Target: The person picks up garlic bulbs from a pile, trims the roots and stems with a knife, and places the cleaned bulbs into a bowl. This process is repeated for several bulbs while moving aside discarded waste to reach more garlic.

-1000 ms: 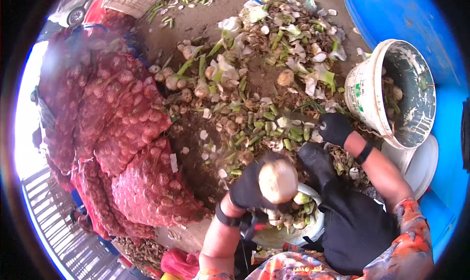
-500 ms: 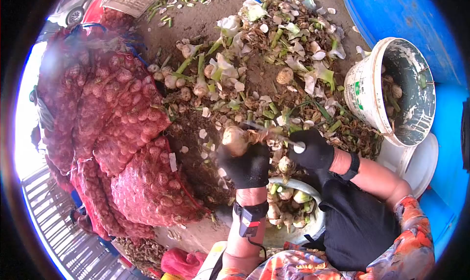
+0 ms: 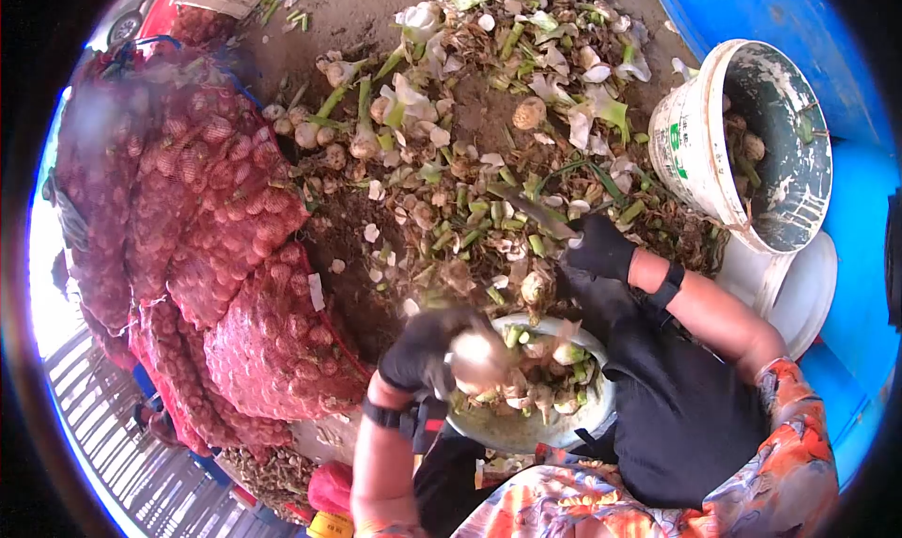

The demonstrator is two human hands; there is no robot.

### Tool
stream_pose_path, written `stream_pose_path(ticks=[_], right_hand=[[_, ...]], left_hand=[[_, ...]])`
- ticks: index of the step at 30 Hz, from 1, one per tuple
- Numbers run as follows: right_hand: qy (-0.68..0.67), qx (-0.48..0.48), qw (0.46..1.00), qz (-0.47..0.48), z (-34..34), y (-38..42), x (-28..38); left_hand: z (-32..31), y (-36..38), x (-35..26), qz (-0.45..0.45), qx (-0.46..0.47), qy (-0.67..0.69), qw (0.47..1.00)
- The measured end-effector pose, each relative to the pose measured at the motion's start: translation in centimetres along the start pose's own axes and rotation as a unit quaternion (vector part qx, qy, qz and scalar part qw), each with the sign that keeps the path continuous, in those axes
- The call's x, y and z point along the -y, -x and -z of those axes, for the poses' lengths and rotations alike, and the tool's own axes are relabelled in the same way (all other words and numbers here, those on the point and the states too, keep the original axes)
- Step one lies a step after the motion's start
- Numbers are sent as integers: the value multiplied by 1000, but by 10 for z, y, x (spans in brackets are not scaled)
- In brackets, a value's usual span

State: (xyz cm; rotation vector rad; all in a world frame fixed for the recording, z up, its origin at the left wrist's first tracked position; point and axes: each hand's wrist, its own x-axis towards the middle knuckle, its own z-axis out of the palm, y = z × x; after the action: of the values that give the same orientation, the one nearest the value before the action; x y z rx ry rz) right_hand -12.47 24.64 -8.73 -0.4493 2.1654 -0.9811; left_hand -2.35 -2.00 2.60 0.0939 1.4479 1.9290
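The gloved left hand [image 3: 427, 350] grips a pale bulb [image 3: 479, 358] over the basin [image 3: 526, 430]; the right hand [image 3: 599, 247] clutches a knife [image 3: 531, 209] above the trimmings [image 3: 470, 228].

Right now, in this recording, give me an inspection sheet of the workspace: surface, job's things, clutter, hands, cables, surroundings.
Surface: dirt ground, littered.
Job's things: pale bulb in the left hand; knife in the right hand; basin of bulbs at the lap.
Clutter: heap of green stalks and peelings; tilted white bucket.
Hands: both in black gloves, both gripping.
Cables: short lead at the left wrist device.
Surroundings: red mesh sacks of bulbs; blue barrel.
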Motion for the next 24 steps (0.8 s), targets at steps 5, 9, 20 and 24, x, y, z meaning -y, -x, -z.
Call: stream_pose_path(ticks=[5, 9, 20, 24], right_hand=[[-129, -48, 990, -34, -6, -10, -12], [152, -136, 956, 211, -20, -14, -23], [-9, -92, 993, 76, 27, 3, 15], [84, -84, 978, 169, 45, 11, 74]], left_hand=[[-1, -19, 25, 207, -153, -244, 935], [-1, -75, 101, 213, -63, -207, 953], [27, -85, 103, 35, -49, -438, 897], [2, -69, 25, 8, -267, 80, 960]])
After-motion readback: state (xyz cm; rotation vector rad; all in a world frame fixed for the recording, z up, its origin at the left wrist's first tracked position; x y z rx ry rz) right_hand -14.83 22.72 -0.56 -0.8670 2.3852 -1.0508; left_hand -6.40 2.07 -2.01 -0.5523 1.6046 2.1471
